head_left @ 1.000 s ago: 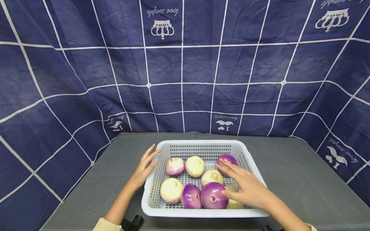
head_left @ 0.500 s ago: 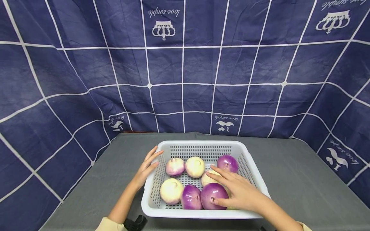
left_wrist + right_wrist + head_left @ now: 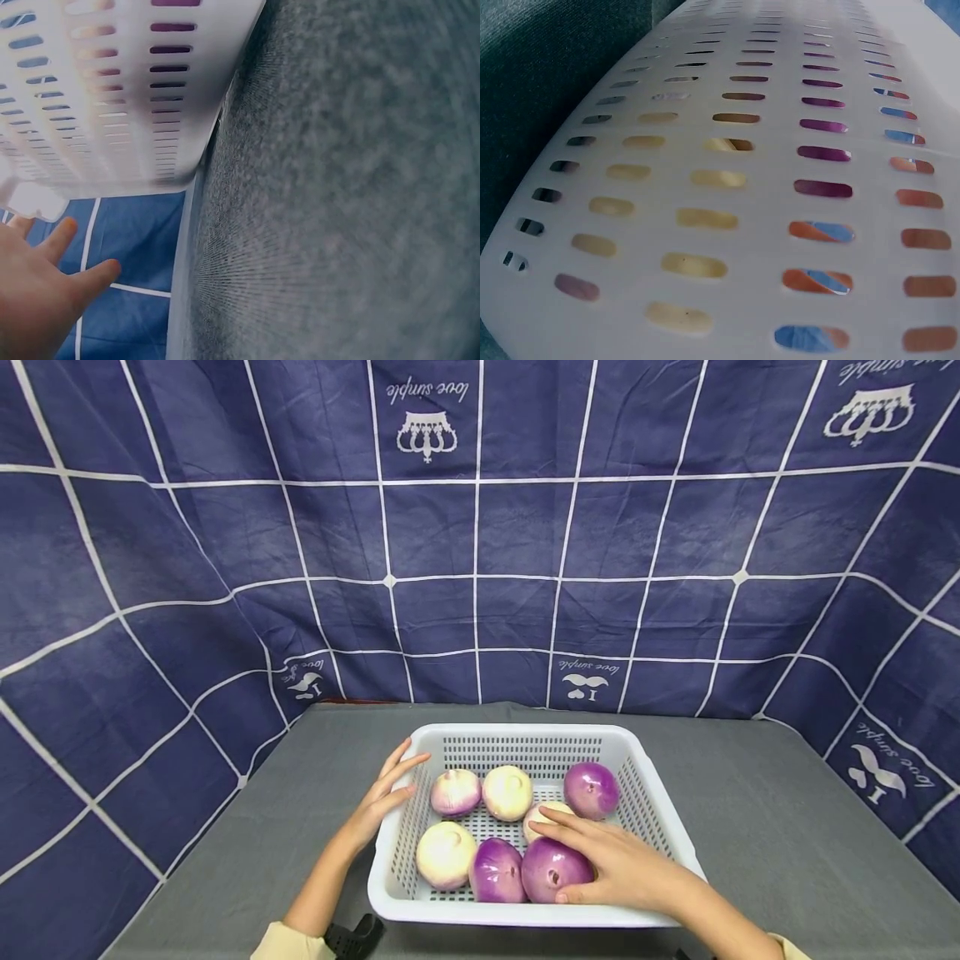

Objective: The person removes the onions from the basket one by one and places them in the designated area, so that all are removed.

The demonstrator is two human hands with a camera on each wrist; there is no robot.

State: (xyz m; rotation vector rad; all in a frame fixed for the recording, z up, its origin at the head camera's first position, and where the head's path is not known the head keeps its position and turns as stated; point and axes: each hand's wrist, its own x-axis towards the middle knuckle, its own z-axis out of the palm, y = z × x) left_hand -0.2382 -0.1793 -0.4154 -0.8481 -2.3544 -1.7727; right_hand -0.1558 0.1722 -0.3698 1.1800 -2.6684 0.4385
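Seven smooth onions (image 3: 497,870), head view: three glossy purple, four cream-white, all rounded, inside a white rectangular plastic basket with slotted walls (image 3: 442,911).
Basket: long axis runs left to right, on a dark grey woven cloth (image 3: 750,802) before navy-blue fabric with white grid lines (image 3: 525,527).
Large round purple onion (image 3: 550,868): near the basket's front wall, right of centre, its small dark scar facing the viewer.
Right hand (image 3: 621,864): fingers parted and slightly bent over this onion, thumb by its front; how firmly they touch cannot be told.
Left hand (image 3: 377,803): fingers stretched and parted beside the left rim.
Slots, left wrist view: long, round-ended, purple showing through some; the cloth looks grainy; the left fingers reach out, separated, near a basket corner.
Wall, right wrist view: rows of similar slots reveal cream and purple surfaces behind; finger state cannot be told here.
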